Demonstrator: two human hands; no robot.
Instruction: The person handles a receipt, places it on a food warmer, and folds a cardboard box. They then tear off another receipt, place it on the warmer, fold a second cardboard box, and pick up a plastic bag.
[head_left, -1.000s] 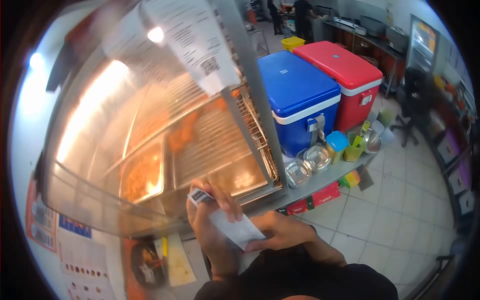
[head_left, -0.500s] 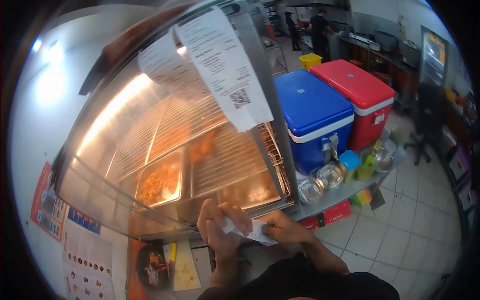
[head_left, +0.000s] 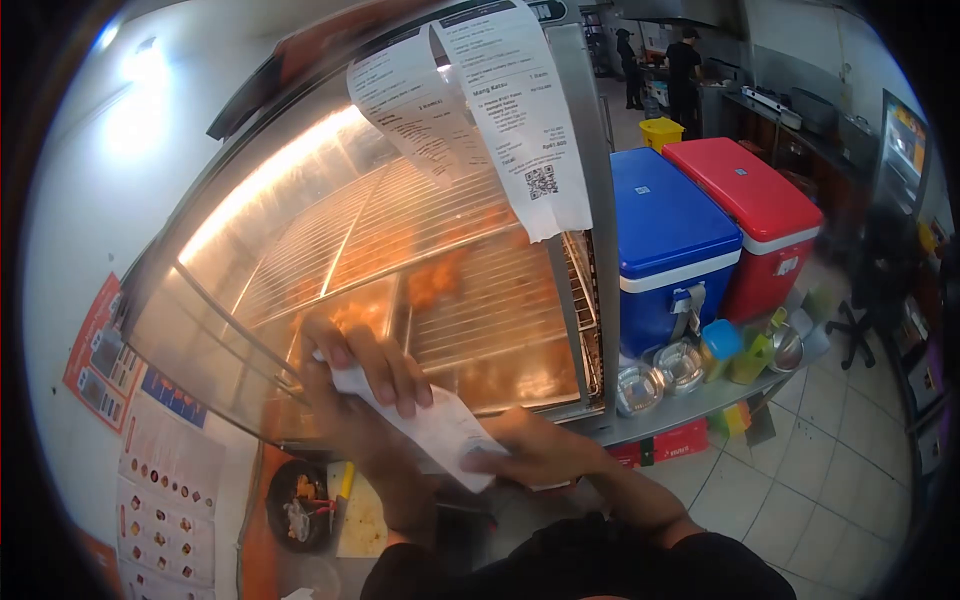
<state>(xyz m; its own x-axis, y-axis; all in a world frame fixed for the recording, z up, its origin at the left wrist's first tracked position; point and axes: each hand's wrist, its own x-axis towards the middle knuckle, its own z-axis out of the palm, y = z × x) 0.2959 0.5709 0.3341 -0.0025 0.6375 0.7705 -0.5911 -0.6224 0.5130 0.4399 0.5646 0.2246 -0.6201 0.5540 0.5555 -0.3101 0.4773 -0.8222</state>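
1. The food warmer (head_left: 585, 100) is my landmark; the paper slip (head_left: 425, 430) is held up just on my side of its front edge, slanting down towards the right.
2. My left hand (head_left: 325, 385) has its fingers curled over the slip's upper end. I'd want a light grip there, since a hard squeeze would crease thin paper.
3. My right hand (head_left: 540, 450) pinches the lower end between thumb and fingers. A gentle, even pull between both hands should flatten the strip without tearing it.
4. The left hand is blurred from where I sit, so its thumb may be behind the paper; I can't be certain.
5. Two receipts (head_left: 525, 120) hang down the warmer's front. I'd work below them, elbows low, so nothing brushes them.
6. Below the warmer sit a dark bowl (head_left: 272, 505) of food and a stained board (head_left: 365, 525). The slip's loose edges are best held above both.
7. The blue cooler (head_left: 670, 220) stands right of the warmer, well apart from the left hand.
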